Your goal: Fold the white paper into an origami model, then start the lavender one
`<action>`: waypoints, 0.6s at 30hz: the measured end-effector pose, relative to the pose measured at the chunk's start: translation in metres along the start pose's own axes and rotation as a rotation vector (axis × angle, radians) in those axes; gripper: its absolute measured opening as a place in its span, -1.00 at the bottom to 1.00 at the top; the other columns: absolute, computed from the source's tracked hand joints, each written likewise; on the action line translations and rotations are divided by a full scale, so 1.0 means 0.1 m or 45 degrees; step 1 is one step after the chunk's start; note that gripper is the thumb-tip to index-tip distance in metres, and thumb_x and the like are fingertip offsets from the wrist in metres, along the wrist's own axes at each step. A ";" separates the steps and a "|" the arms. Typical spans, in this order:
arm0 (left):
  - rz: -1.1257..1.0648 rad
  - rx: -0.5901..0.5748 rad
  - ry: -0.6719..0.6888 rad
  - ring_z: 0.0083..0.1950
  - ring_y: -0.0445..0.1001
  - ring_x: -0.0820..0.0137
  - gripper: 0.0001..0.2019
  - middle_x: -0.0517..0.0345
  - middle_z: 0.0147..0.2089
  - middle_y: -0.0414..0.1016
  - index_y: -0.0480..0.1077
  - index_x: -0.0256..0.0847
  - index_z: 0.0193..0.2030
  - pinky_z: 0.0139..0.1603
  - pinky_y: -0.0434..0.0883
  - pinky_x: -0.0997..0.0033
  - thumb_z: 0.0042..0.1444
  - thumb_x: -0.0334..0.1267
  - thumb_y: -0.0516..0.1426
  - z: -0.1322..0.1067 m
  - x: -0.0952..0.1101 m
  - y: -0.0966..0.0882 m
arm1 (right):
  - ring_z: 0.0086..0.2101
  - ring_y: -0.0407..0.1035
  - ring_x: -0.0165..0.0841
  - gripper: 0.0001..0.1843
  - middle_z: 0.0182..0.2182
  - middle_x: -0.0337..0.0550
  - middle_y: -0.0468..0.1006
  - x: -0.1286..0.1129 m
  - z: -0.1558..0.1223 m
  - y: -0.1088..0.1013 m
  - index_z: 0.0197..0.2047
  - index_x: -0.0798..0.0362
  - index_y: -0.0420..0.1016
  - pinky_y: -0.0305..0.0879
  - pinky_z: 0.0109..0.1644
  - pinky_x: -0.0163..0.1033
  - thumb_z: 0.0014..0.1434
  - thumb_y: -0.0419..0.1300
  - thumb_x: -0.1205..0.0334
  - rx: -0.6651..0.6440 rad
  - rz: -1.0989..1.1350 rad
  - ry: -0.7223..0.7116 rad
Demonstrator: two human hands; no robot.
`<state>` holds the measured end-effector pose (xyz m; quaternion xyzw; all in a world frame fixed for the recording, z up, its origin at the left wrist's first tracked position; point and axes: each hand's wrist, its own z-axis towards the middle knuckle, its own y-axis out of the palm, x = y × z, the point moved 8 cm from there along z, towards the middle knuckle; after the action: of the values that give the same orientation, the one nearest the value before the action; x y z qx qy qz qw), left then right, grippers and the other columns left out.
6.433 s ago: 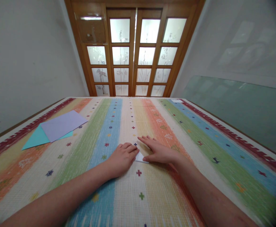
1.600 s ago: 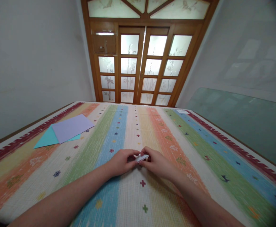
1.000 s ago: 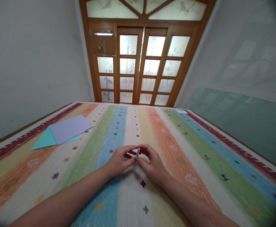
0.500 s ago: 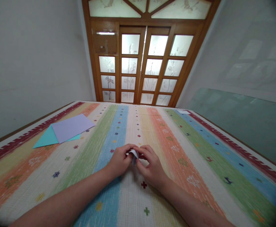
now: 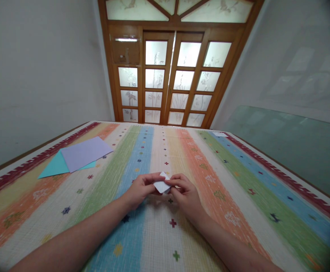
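Note:
A small white piece of folded paper (image 5: 162, 186) is held between my two hands, just above the striped tablecloth (image 5: 161, 241). My left hand (image 5: 142, 189) pinches its left side, thumb below and fingers along the far edge. On the right side, my right hand (image 5: 185, 192) grips the paper between thumb and fingertips. The paper's flat, diamond-like face is turned up toward me; its underside is hidden.
To the left, a lilac sheet of paper (image 5: 87, 153) overlaps a turquoise sheet (image 5: 53, 166). A small white slip (image 5: 219, 134) lies near the far right edge. Beyond the table stand wooden doors with glass panes (image 5: 169, 79); walls flank both sides.
The folded paper has turned from a narrow, edge-on shape to showing a wider flat face. My hands have moved slightly apart around it.

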<state>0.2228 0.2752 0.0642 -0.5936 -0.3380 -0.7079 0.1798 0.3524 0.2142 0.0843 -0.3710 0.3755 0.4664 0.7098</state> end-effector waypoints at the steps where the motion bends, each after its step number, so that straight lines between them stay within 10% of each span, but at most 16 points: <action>1: -0.026 -0.022 -0.007 0.06 0.46 0.17 -0.63 -0.04 0.24 0.36 0.55 -0.17 -0.01 -0.06 0.48 0.25 -0.02 -0.35 0.26 -0.01 0.00 0.01 | -0.23 0.39 -0.33 -0.72 -0.22 -0.13 0.41 0.00 0.00 -0.03 -0.23 -0.08 0.64 0.38 -0.33 -0.29 0.11 0.15 0.42 0.029 -0.022 -0.004; 6: -0.039 0.010 0.050 -0.01 0.49 0.23 -0.59 -0.10 0.22 0.34 0.51 -0.20 0.03 -0.09 0.49 0.27 -0.02 -0.30 0.30 -0.01 0.01 0.03 | -0.22 0.38 -0.31 -0.73 -0.25 -0.12 0.43 -0.05 0.00 -0.10 -0.26 -0.07 0.66 0.34 -0.32 -0.28 0.10 0.17 0.41 0.122 -0.076 -0.029; 11: -0.120 0.085 0.088 -0.14 0.51 0.29 -0.13 0.00 -0.04 0.47 0.15 -0.10 0.33 -0.19 0.47 0.34 -0.14 -0.34 0.39 0.03 -0.01 0.02 | -0.25 0.38 -0.32 -0.74 -0.28 -0.13 0.43 -0.09 -0.02 -0.10 -0.30 -0.06 0.66 0.32 -0.31 -0.27 0.08 0.17 0.41 0.161 -0.058 -0.021; 18: 0.019 -0.060 -0.054 -0.24 0.50 0.35 -0.64 -0.02 -0.21 0.53 0.47 -0.36 -0.13 -0.16 0.42 0.37 0.04 -0.12 0.30 0.04 -0.17 0.08 | -0.26 0.38 -0.34 -0.75 -0.30 -0.15 0.44 -0.07 -0.02 -0.11 -0.34 -0.05 0.66 0.31 -0.18 -0.22 0.07 0.16 0.40 0.181 -0.031 0.002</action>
<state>0.2351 0.2700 0.0508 -0.6151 -0.3206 -0.7015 0.1639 0.3600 0.2068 0.0911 -0.3247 0.4038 0.4295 0.7396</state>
